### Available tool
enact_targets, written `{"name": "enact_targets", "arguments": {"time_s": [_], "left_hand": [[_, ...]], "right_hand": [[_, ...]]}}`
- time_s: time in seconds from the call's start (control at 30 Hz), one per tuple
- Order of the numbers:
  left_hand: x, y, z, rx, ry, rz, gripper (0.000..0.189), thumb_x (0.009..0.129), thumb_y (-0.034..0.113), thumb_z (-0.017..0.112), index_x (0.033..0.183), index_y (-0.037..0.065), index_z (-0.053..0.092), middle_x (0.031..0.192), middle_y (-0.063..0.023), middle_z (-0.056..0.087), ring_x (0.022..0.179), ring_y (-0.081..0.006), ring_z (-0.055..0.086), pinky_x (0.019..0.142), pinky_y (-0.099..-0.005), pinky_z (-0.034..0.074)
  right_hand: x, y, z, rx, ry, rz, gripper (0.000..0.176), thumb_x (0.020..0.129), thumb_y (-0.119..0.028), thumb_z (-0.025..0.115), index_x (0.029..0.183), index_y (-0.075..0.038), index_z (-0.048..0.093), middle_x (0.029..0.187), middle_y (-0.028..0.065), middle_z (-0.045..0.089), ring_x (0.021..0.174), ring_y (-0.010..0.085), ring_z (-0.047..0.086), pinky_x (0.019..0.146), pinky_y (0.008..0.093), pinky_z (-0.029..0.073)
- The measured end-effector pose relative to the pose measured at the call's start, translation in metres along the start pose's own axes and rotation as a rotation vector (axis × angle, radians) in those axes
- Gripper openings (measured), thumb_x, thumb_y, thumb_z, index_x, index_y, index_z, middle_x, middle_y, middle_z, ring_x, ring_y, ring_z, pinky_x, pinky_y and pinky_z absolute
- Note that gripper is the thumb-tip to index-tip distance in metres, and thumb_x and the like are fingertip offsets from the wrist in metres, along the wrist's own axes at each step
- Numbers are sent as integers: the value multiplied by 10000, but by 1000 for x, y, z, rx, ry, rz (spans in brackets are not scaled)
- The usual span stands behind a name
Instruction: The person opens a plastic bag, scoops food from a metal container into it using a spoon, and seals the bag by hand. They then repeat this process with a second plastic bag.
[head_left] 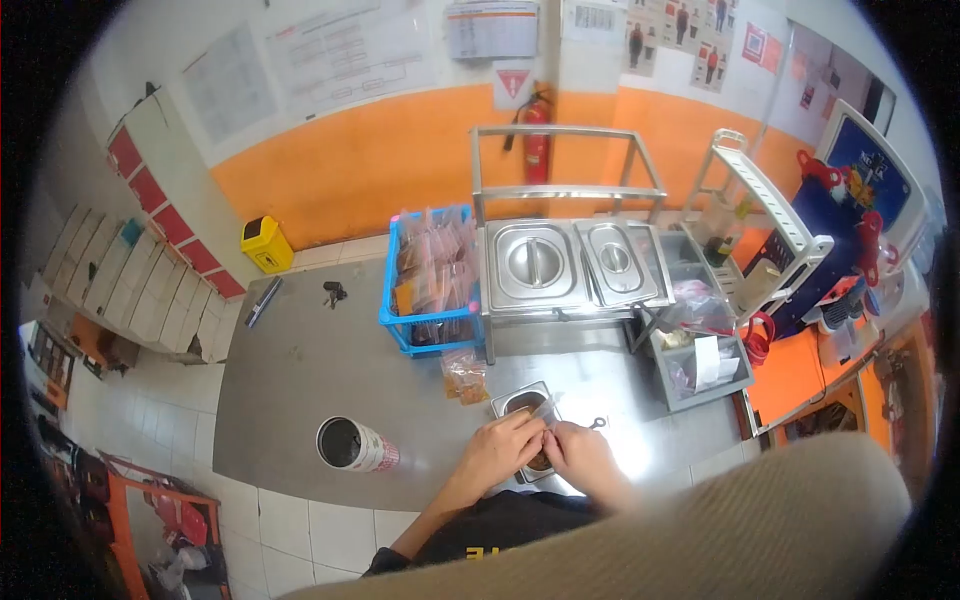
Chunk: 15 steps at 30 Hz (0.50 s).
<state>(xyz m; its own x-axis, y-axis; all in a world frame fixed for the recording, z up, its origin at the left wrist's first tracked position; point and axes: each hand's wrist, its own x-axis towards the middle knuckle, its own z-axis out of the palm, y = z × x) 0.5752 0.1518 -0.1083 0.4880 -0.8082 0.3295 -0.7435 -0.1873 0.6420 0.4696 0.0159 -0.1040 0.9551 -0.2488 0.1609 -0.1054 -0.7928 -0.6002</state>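
Left hand (508,440) and right hand (585,455) together, pinching a clear plastic bag (547,406) over a metal container (503,403), blue basket (432,334) at eleven o'clock, cup (378,452) at nine.

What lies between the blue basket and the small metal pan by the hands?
Clear plastic packets with orange-brown contents lie between the blue basket and the small metal pan, as the head view shows.
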Motion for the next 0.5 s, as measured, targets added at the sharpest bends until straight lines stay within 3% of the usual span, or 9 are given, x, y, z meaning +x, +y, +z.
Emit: {"name": "enact_targets", "arguments": {"time_s": [0.27,0.5], "left_hand": [[-1,-11,-10,-3,-142,64,118,791,182,617,805,70,583,732,-98,583,683,-293,604,586,-389,475],[-2,-1,-2,-81,13,-21,129,766,162,614,713,58,559,656,-84,577,609,-293,591,539,-386,458]], "right_hand": [[-2,-3,-3,-11,-92,-101,186,885,-203,554,852,-29,613,747,171,647,640,360,635,570,449,510],[-2,-16,-8,-32,-31,-52,181,864,-190,581,786,-31,621,677,161,636,610,342,636,553,427,509]]}}
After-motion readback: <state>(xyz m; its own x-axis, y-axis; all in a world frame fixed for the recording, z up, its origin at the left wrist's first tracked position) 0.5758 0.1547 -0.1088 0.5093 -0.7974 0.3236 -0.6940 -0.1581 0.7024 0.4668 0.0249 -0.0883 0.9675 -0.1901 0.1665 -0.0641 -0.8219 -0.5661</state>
